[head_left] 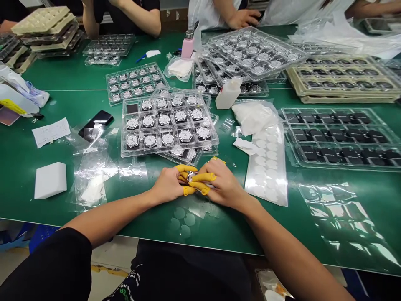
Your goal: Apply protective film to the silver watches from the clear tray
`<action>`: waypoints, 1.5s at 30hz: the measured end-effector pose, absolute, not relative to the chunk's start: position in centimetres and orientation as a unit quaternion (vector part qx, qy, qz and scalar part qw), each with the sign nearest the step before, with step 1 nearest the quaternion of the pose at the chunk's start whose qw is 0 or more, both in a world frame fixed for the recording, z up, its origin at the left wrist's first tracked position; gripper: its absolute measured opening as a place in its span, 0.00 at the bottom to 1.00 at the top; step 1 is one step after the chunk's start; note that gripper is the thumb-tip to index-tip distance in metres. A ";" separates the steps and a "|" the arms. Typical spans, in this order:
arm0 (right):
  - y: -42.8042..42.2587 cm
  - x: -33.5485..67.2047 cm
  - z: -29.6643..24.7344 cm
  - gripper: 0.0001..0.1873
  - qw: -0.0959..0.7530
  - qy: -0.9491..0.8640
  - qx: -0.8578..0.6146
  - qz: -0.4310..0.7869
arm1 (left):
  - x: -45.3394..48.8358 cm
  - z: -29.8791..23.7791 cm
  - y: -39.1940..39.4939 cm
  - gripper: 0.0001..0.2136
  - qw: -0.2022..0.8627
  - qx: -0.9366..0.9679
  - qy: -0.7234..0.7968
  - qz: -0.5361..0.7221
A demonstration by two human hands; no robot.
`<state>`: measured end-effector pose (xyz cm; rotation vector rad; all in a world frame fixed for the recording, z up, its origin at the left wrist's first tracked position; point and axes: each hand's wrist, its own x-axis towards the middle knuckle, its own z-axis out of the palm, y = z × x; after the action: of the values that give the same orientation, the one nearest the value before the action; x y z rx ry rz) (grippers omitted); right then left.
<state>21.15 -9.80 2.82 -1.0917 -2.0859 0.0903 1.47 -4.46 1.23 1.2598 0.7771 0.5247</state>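
My left hand (pixel 167 184) and my right hand (pixel 224 183) meet near the table's front edge, both with yellow finger cots on their fingertips. Between them is a small round silver watch case (pixel 189 177), pinched from both sides; the fingers hide most of it. Just beyond my hands lies a transparent tray (pixel 132 108) of similar silver watch cases, stacked on other trays. Several round transparent film discs (pixel 184 218) lie on the green table in front of me. To the right of my right hand is a sheet of round white stickers (pixel 265 184).
A white foam block (pixel 50 180), a phone (pixel 96 123) and plastic bags (pixel 90 179) lie left. Rightward are a tray of black parts (pixel 338 136) and a film strip (pixel 347 217). A white bottle (pixel 229 93) and pink dispenser (pixel 188 44) stand ahead. People sit opposite.
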 end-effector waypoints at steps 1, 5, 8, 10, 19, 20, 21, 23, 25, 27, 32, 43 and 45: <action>-9.8 21.2 2.8 0.03 0.387 -0.813 -0.434 0.024 | 1.5 1.2 -4.5 0.26 0.707 0.571 0.348 0.232; -9.9 20.9 2.5 0.03 0.391 -0.798 -0.459 0.004 | 1.5 1.2 -4.5 0.28 0.704 0.562 0.361 0.242; -9.9 20.5 2.3 0.04 0.392 -0.815 -0.425 0.038 | 1.4 1.3 -4.6 0.26 0.694 0.586 0.357 0.218; -9.8 20.8 2.1 0.04 0.403 -0.795 -0.452 0.025 | 1.3 1.3 -4.6 0.26 0.685 0.596 0.357 0.218; -11.7 24.9 3.4 0.20 0.342 -0.707 -0.600 0.154 | 0.8 0.5 -5.0 0.21 0.481 0.755 0.243 0.374; -11.9 24.6 3.6 0.20 0.326 -0.721 -0.582 0.190 | 0.8 0.4 -5.1 0.20 0.449 0.772 0.218 0.394; -12.1 24.2 3.8 0.19 0.310 -0.731 -0.569 0.216 | 0.8 0.3 -5.1 0.19 0.422 0.784 0.196 0.411; -12.2 23.6 4.0 0.17 0.296 -0.737 -0.558 0.240 | 0.9 0.2 -5.1 0.19 0.380 0.801 0.162 0.433; -12.1 23.3 4.0 0.14 0.298 -0.737 -0.555 0.246 | 0.9 0.2 -5.1 0.20 0.345 0.814 0.145 0.445; -12.0 23.4 3.9 0.12 0.305 -0.737 -0.551 0.247 | 0.8 0.3 -5.1 0.21 0.315 0.825 0.138 0.448; -12.0 23.6 3.5 0.08 0.315 -0.747 -0.538 0.230 | 0.4 0.3 -5.2 0.19 0.314 0.846 0.191 0.387; -11.8 22.6 2.6 0.07 0.307 -0.778 -0.542 0.078 | 0.7 0.3 -5.1 0.22 0.448 0.802 0.231 0.321; -11.3 22.4 2.0 0.07 0.316 -0.759 -0.563 0.084 | 0.9 0.5 -4.9 0.23 0.490 0.774 0.237 0.323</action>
<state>22.42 -11.29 2.00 -1.4820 -2.0004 0.2214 0.85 -4.89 0.49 1.8806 0.5758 0.7839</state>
